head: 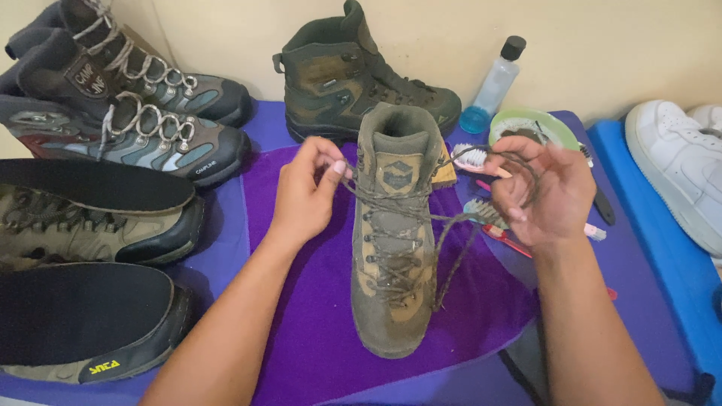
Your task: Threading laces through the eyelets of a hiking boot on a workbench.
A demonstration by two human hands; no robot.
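Observation:
An olive-green hiking boot point(392, 248) stands upright on a purple cloth point(316, 331), toe toward me. Its brown lace point(451, 248) is partly pulled out of the upper eyelets. My left hand point(304, 192) pinches one lace end just left of the boot's collar. My right hand point(541, 192) is raised to the right of the boot, holding the other lace end looped over its fingers. The lace runs taut from the boot's upper eyelets to both hands.
The matching boot point(353, 75) stands behind by the wall. Two grey-blue boots point(128, 105) and tan shoes with black insoles point(90, 248) lie left. A clear bottle point(492, 86), green dish point(534, 124), brushes point(481, 214) and a white sneaker point(677, 165) lie right.

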